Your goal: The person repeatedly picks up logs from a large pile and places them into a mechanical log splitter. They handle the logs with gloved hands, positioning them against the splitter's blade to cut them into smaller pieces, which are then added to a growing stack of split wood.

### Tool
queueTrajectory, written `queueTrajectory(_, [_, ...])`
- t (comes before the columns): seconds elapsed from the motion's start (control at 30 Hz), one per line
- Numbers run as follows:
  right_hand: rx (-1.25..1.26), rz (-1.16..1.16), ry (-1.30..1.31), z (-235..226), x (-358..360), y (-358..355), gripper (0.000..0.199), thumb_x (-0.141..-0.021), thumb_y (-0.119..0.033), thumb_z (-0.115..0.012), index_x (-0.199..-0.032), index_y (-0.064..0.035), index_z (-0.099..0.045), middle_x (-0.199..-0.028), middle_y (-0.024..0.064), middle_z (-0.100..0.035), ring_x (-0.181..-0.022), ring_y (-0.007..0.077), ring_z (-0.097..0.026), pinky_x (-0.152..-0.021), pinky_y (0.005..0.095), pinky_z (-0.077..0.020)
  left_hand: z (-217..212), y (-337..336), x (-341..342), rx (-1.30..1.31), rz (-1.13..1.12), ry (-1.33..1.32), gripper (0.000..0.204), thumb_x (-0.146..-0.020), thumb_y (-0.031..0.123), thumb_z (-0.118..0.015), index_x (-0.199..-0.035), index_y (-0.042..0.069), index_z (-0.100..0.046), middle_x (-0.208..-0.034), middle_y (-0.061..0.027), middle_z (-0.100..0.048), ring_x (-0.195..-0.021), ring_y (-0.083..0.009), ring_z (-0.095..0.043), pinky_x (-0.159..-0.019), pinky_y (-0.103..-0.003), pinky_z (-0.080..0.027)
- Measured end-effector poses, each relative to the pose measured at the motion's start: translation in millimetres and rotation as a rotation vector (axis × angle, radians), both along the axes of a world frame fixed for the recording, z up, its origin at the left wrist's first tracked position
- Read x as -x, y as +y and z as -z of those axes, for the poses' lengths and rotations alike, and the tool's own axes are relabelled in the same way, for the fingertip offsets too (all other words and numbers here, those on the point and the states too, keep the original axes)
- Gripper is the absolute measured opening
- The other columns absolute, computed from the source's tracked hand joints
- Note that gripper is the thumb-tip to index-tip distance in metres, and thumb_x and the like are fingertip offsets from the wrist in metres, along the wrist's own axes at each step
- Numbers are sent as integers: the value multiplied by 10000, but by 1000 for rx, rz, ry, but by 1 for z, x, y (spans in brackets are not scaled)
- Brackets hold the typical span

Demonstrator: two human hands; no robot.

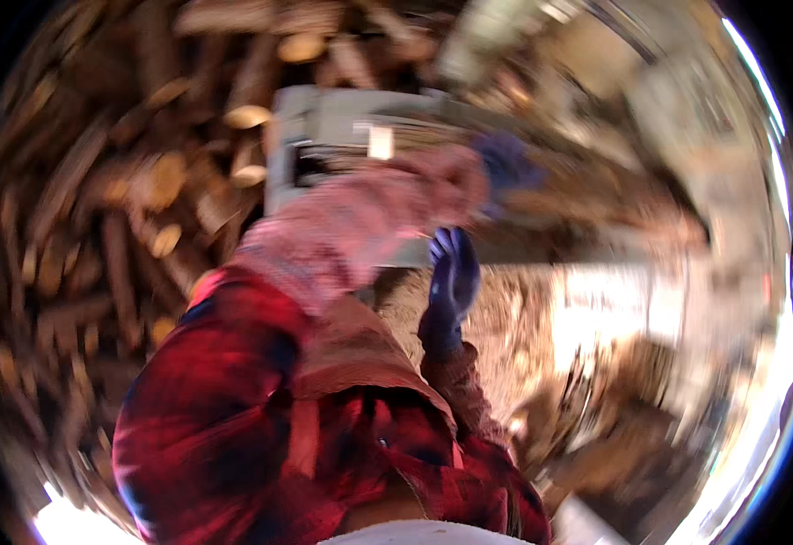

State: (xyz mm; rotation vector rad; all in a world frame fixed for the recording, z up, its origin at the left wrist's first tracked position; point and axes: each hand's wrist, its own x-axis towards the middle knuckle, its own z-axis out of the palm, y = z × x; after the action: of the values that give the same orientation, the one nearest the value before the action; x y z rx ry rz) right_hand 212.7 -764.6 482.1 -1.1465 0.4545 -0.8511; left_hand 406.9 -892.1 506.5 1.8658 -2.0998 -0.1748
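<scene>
My left hand [507,171], in a purple-blue glove, reaches across to the right over a long grey machine bed or bench [298,113]. Motion smears its fingers, so I cannot tell whether it holds anything. Beside it lies rough brown wood [587,195], like a log or slabs, stretching rightward along the bed. My right hand [453,277], gloved the same way, is held up near the bed's front edge. Its fingers point upward, fairly straight, with nothing visible in them. A pink patterned sleeve cover [324,222] wraps my left forearm.
A big pile of cut logs [156,182] fills the left and far left. Wood chips or sawdust [505,313] cover the ground in front of the bed. Blurred wood pieces [632,436] lie at the lower right. A pale greenish post or pipe [482,45] stands behind the bed.
</scene>
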Motion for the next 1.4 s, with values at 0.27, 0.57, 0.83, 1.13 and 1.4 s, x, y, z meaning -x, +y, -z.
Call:
queueTrajectory(0.27, [272,-812,269,54,-72,56,412,-926,-186,-559,-1248,68,-517,-1150,197,-609,-1021,245,-593,-898,369,-482,15,195,-68,610,-559,390,578,-664,387,-705,-1129,77,-556,-984,-141,-617,-899,-311,-621,-773,-419,-512])
queueTrajectory(0.57, [574,-1674,567,150,-168,246,481,-874,-158,-651,-1283,31,-483,-1217,162,-582,-1107,264,-580,-959,335,-452,244,658,-6,264,-1950,1288,774,-696,514,-728,-1263,27,-527,-1144,-186,-628,-1082,-300,-597,-922,-348,-451])
queueTrajectory(0.83, [192,-1497,862,217,-180,370,405,-897,-124,-614,-1259,19,-507,-1209,123,-579,-1084,198,-560,-951,328,-434,457,965,-57,1342,-2155,1771,578,-720,446,-777,-1075,10,-645,-837,-123,-664,-754,-227,-614,-687,-349,-495])
queueTrajectory(1.13, [92,-1354,1046,311,-218,397,371,-903,-118,-607,-1247,-6,-525,-1205,101,-582,-1096,186,-550,-954,300,-428,582,1024,-109,1271,-2025,846,567,-830,410,-665,-1264,64,-551,-1140,-85,-621,-986,-222,-608,-860,-352,-499])
queueTrajectory(1.4, [-379,-1339,684,359,-363,555,681,-927,-470,-514,-1438,-74,-299,-1426,181,-386,-1315,311,-381,-1079,473,-323,418,952,-113,1644,-1725,1336,437,-822,157,-687,-1191,13,-503,-1041,-88,-597,-942,-184,-584,-834,-336,-511])
